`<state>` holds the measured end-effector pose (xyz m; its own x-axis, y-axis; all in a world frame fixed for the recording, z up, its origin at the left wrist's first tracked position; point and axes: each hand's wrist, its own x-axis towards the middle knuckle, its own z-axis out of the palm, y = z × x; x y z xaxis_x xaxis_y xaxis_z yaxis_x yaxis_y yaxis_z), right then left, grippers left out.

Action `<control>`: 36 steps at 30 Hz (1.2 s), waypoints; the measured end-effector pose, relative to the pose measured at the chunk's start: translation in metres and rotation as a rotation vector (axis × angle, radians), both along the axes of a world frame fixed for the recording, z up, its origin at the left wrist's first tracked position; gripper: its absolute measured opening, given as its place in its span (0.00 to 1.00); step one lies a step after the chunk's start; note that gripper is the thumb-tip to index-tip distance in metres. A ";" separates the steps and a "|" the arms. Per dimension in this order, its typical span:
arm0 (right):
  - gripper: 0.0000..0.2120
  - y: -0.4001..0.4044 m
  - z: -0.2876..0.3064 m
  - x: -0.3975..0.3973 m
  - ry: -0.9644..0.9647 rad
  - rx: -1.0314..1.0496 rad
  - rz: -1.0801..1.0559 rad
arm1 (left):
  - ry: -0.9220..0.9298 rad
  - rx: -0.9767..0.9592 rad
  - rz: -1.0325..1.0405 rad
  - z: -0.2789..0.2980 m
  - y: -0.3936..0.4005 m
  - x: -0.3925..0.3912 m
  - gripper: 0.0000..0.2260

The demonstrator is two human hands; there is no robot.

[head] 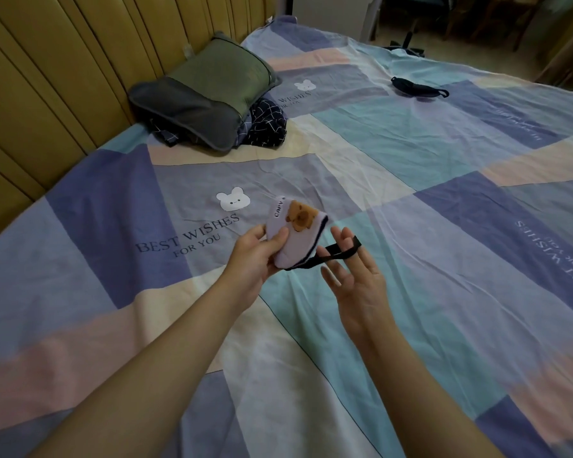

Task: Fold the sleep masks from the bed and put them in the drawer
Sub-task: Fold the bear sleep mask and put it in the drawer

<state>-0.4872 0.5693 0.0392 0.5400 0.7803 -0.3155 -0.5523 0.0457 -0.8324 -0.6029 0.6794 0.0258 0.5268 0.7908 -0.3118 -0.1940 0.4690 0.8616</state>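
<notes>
Above the patchwork bed (411,292), the left hand (257,256) holds a folded lilac sleep mask (295,236) with a brown animal patch, thumb pressed on its front. Its black strap (336,254) loops over the fingers of the right hand (354,282), which lies palm-up with fingers straight. Farther off on the bed lies a dark sleep mask (417,88), apparently unfolded. A green pillow (209,90) rests against the headboard (63,61).
</notes>
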 end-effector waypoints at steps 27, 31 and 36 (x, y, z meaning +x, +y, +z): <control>0.24 -0.011 0.002 -0.001 -0.452 0.034 0.078 | 0.260 0.303 0.056 -0.003 -0.020 0.004 0.16; 0.31 -0.008 0.006 0.004 -0.498 -0.052 0.099 | 0.231 0.323 -0.071 0.003 -0.019 0.000 0.17; 0.31 -0.004 0.010 0.013 -0.580 -0.119 0.162 | 0.186 0.330 -0.238 0.016 -0.013 -0.005 0.21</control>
